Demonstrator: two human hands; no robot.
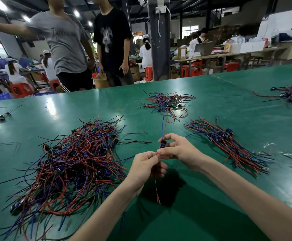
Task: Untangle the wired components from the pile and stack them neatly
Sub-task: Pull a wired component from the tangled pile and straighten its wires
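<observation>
Component point(163, 144) up off the green table point(202, 206), held at the middle of your view, between the big tangled pile point(75, 162) on your left and the neat stack point(225, 145) on your right. Your right hand point(176, 151) curls round the small dark body, thumb and fingertips pinching it; the other fingers arch clear, likely so the leads can hang free. Your left hand point(146, 165) sits just below and touches the right at the fingertips, fingers curled, pinching the lower wires. One thin red lead point(156, 190) dangles from it toward you. A blue and a red lead point(163, 126) run up and away from the body toward the small loose cluster point(166, 105) farther out; whether they are snagged there you cannot tell from here. Gripping above and below looks meant to straighten the leads before laying the piece down. The stack has its bodies bunched at one end and wires fanned the same way, so you match that direction. Most of the work remains, judging by the pile's size. Another bundle point(291, 96) lies far right, and a lone piece point(2, 117) far left.
</observation>
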